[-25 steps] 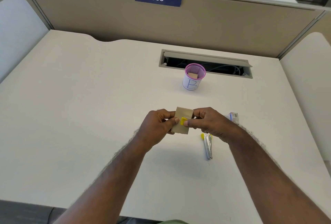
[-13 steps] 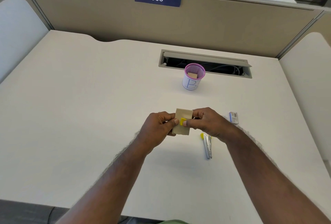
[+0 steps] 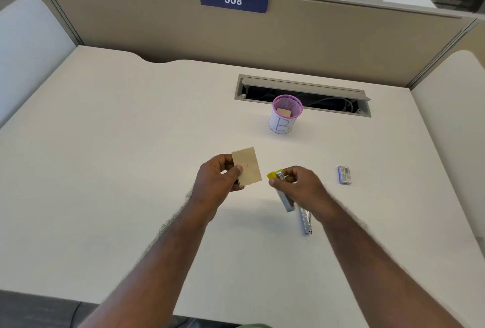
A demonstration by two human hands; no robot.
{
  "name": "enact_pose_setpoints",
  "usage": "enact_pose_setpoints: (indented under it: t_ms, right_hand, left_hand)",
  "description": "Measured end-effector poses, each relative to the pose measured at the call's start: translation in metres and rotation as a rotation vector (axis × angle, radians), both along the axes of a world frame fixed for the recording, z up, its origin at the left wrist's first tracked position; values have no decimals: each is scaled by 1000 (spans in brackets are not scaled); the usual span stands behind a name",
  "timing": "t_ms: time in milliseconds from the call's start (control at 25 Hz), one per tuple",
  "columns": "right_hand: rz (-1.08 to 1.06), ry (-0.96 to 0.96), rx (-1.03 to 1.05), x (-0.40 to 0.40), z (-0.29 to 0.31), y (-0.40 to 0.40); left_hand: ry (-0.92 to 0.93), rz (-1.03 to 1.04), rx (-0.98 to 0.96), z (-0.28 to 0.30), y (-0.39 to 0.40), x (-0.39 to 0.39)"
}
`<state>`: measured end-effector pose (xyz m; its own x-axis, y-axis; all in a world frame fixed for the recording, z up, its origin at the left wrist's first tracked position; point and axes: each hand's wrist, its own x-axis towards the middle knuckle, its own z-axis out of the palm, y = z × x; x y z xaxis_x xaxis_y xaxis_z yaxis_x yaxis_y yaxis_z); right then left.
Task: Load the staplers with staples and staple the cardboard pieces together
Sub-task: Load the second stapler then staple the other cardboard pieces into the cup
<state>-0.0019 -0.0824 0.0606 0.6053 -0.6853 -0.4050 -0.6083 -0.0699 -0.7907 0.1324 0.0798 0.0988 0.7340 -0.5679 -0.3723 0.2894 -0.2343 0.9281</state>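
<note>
My left hand [image 3: 219, 175] grips a stack of tan cardboard pieces [image 3: 248, 166] by their left edge, held above the desk. My right hand [image 3: 299, 183] holds a small stapler [image 3: 282, 191] with a yellow head and grey metal body, just right of the cardboard and apart from it. A second metal stapler [image 3: 305, 221] lies on the desk below my right wrist, partly hidden by it. A small blue staple box [image 3: 344, 174] lies to the right.
A pink mesh cup [image 3: 284, 117] labelled B holds another cardboard piece, standing before an open cable slot [image 3: 301, 95]. Beige partition walls enclose the white desk [image 3: 105, 170] at back and sides.
The two hands were together with the stapler clamped on the cardboard. Now the right hand has drawn the stapler away to the right and the left hand holds the cardboard alone.
</note>
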Motion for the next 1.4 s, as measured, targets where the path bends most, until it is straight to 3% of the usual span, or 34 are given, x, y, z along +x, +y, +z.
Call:
enact_pose_setpoints:
  t_ms: [240, 720, 800, 880, 960, 1040, 1200, 1320, 1400]
  right_hand:
    - [4, 295, -271, 13, -44, 43]
    - [88, 475, -454, 17, -51, 60]
    - [0, 278, -345, 15, -29, 55]
    - [-134, -115, -41, 14, 4, 48]
    - [-120, -448, 252, 10, 43, 44]
    - [-40, -634, 335, 5, 74, 42]
    - [-188, -672, 224, -1, 108, 36]
    - [-276, -610, 64, -9, 124, 31]
    - [-274, -596, -80, -14, 135, 33]
  left_hand:
    - [102, 23, -54, 4, 0, 1]
    - [279, 60, -207, 35, 6, -5]
    - [301, 76, -236, 41, 7, -5]
    - [320, 94, -263, 47, 8, -7]
    - [307, 90, -283, 53, 7, -12]
    - [273, 66, -298, 60, 3, -18]
    - [117, 19, -293, 75, -7, -28]
    - [-369, 166, -184, 83, -9, -36]
    - [-662, 159, -214, 90, -8, -43]
